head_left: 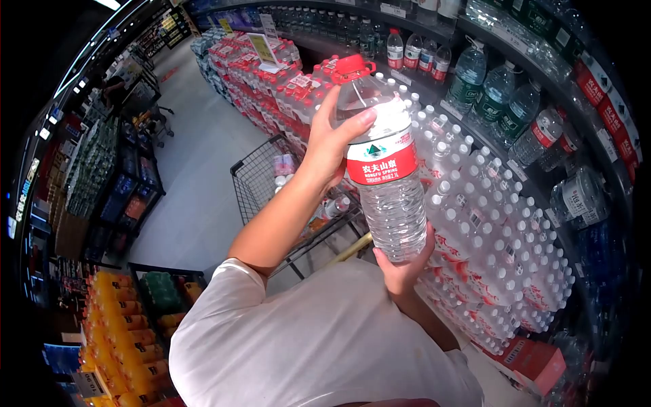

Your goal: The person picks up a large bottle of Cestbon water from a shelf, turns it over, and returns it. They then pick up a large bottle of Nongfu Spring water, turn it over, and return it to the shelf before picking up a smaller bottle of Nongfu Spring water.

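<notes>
A large clear water bottle [393,210] with a red cap and a red-and-white label is held up in front of me, tilted slightly. Around its upper part wraps my left hand [333,139], the thumb lying across the front below the neck. My right hand [405,266] grips the bottle's base from below, fingers partly hidden behind it. Beyond the bottle, a wire shopping cart [254,169] stands to the left with several packaged items inside, among them a clear bottle [336,207] lying on its side.
Stacked packs of white-capped bottles [488,237] rise close on the right, below shelves of large water bottles [468,74]. Red-capped packs [271,81] line the aisle ahead. Orange drink bottles [125,332] stand at lower left. The aisle floor [186,136] runs beside the cart.
</notes>
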A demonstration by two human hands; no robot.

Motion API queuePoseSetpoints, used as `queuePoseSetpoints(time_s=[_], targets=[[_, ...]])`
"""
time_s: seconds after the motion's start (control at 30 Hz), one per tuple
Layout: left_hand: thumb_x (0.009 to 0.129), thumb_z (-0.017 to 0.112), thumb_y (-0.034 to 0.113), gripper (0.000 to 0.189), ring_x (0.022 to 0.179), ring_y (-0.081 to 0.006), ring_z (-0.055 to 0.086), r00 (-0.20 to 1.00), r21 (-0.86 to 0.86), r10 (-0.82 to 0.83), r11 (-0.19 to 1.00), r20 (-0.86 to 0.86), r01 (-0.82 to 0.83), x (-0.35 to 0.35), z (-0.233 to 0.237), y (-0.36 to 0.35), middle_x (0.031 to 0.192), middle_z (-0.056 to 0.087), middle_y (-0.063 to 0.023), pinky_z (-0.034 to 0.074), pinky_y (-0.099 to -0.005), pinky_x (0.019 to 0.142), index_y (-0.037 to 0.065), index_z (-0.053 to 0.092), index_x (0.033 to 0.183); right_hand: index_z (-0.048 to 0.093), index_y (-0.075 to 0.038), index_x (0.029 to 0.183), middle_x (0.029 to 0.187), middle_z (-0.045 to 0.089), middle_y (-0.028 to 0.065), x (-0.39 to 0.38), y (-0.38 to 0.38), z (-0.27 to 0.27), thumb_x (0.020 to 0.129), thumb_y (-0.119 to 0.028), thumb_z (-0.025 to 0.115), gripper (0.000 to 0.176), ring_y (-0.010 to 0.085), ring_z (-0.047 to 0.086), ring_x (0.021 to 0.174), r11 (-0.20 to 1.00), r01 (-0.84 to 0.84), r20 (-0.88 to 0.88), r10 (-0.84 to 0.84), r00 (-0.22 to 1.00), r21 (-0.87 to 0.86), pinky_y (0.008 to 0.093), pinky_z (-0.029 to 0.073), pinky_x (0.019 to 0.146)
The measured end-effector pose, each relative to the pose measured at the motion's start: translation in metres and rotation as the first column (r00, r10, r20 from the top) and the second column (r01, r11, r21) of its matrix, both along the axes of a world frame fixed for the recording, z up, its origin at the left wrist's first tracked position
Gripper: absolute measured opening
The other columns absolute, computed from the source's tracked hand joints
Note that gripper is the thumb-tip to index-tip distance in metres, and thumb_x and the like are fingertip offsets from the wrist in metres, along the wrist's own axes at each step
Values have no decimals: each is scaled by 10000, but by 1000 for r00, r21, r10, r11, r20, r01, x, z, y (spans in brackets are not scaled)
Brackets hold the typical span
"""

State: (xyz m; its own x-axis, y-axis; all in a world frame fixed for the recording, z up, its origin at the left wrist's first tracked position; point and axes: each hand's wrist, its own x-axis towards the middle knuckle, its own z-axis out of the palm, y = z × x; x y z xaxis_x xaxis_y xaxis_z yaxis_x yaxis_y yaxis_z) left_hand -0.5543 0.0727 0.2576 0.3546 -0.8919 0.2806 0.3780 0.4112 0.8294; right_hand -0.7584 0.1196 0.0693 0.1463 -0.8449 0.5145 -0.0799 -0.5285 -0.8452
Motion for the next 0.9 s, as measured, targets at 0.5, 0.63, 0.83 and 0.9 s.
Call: queuePoseSetpoints(time_s=[0.5,0.63,0.83,0.9], targets=[[475,908,197,751,1028,-371,642,566,-388,71,797,821,463,-123,-11,-6,1214,593,-254,528,-428,864,-51,633,1129,382,-38,1388,1323,504,137,-54,-41,6,688,-239,868,875,256,508,1230,891,-342,353,230,907,298,402,423,1008],[447,916,210,813,1061,-402,618,523,-328,-81,694,849,641,-171,-17,-24,1236,567,-254,534,-452,839,-31,616,1163,425,-43,1356,1280,546,116,-99,-63,-3,688,-223,863,818,230,548,1186,896,-379,561,195,804,232,374,456,975],[464,925,228,853,1156,-423,560,423,-250,-169,595,890,764,-237,-17,-71,1310,512,-255,498,-467,918,-5,589,1212,388,-44,1387,1311,526,137,-182,-100,-19,629,-198,898,927,256,542,1204,967,-145,441,38,897,211,386,448,989],[475,940,255,958,1248,-412,492,389,-177,-217,628,895,758,-248,-24,-84,1360,477,-235,445,-485,992,22,521,1305,375,-44,1397,1321,519,144,-206,-112,-25,609,-190,910,964,264,539,1210,983,-25,366,-43,930,180,390,446,994]])
